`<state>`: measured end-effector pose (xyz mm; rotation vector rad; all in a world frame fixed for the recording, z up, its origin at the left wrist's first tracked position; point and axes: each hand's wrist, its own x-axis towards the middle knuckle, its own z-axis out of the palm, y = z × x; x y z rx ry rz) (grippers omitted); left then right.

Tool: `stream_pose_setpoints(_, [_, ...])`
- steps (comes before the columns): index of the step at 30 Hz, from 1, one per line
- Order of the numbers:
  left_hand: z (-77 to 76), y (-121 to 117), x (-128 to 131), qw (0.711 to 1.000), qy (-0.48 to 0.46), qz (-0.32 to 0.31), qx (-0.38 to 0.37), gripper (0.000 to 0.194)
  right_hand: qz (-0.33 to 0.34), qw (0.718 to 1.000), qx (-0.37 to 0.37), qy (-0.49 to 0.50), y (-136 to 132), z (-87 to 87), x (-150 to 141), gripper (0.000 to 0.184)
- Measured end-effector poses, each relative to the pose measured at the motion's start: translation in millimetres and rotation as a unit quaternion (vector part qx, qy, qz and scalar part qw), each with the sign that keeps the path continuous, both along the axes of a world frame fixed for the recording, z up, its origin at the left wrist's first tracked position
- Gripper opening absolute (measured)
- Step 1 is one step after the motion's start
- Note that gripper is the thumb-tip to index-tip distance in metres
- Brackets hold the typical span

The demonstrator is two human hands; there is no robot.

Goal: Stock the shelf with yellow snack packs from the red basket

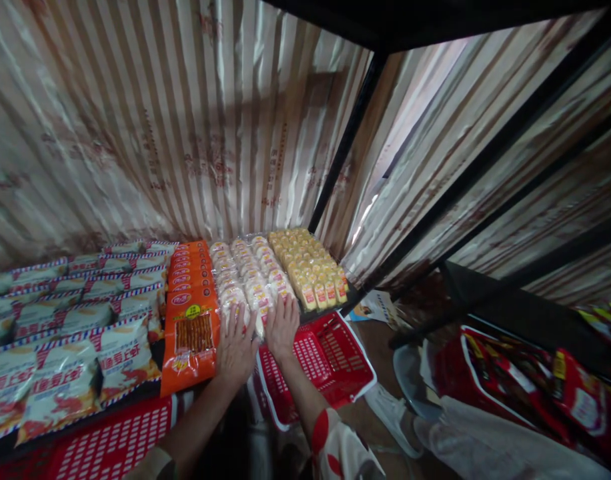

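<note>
My left hand and my right hand lie flat, fingers stretched out, against the front of rows of clear packets of pale round snacks on a dark shelf. Neither hand grips a packet. Orange packets of stick snacks lie just left of my left hand. Small yellow packets fill the shelf's right end, past my right hand.
White packets with red and blue edging cover the shelf's left part. A red plastic basket stands below the shelf under my right arm, another red basket at lower left. Black shelf posts and striped sheeting stand behind. Red packets lie at right.
</note>
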<state>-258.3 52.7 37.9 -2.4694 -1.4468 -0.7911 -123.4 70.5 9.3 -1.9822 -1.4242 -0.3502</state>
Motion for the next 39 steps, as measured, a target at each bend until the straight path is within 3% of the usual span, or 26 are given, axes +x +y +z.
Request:
stream_pose_setpoints(9, [0.3, 1, 3, 1.000, 0.009, 0.008, 0.001, 0.054, -0.008, 1.000, -0.004, 0.007, 2, 3.0, -1, 0.050])
stream_pose_setpoints(19, [-1.9, 3, 3, 0.997, 0.074, -0.024, 0.001, 0.050, -0.037, 0.999, -0.005, 0.026, 9, 4.6, -6, 0.050])
stream_pose_setpoints(25, [-1.6, -3, 8, 0.998, 0.048, -0.034, 0.033, 0.049, 0.016, 0.995, 0.075, 0.068, -7, 11.2, 17, 0.053])
stream_pose_setpoints(29, [4.7, -8, 40, 0.995, 0.027, -0.082, 0.052, 0.051, -0.056, 0.979, 0.139, 0.135, -15, 11.2, 75, 0.060])
stream_pose_setpoints(33, [2.6, -8, 91, 0.985, 0.043, -0.154, 0.056, 0.049, -0.105, 0.968, 0.112, 0.199, -8, -7.8, 137, 0.069])
stream_pose_setpoints(36, [-3.3, -4, 126, 0.980, 0.063, -0.183, 0.043, 0.050, -0.104, 0.965, 0.081, 0.228, 1, -21.1, 161, 0.074])
stream_pose_setpoints(39, [-5.8, 3, 149, 0.977, 0.083, -0.192, 0.028, 0.052, -0.096, 0.963, 0.060, 0.245, 7, -22.7, 167, 0.075])
